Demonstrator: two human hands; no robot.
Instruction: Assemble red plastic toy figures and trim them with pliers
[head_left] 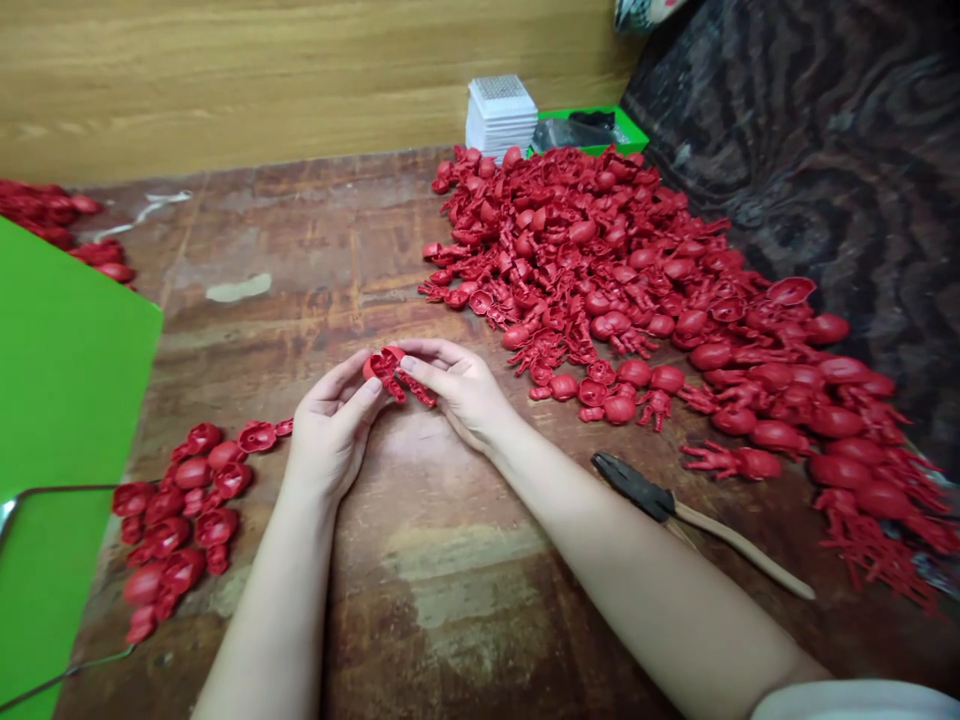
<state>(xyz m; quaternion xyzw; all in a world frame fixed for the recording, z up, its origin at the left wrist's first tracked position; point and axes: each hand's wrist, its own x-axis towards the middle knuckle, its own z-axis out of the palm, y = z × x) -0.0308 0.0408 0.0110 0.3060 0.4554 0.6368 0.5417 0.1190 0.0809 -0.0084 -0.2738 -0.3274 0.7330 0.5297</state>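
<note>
Both hands meet at the middle of a worn wooden table [450, 580]. My left hand [330, 425] pinches one end of a small red plastic part [394, 372], thumb and fingers closed on it. My right hand [461, 385] grips the other end of the same part, fingers curled round it. A large heap of red plastic parts [637, 290] spreads to the right of my hands. A smaller group of red cup-shaped pieces [180, 510] lies to the left, just beside my left forearm.
Pliers with pale handles [697, 520] lie by my right forearm. A green board [60, 420] with a wire frame covers the left edge. A white stack [500, 115] and a green tray [592, 130] stand at the back. More red parts [67, 225] sit far left. Dark patterned fabric [825, 150] is at the right.
</note>
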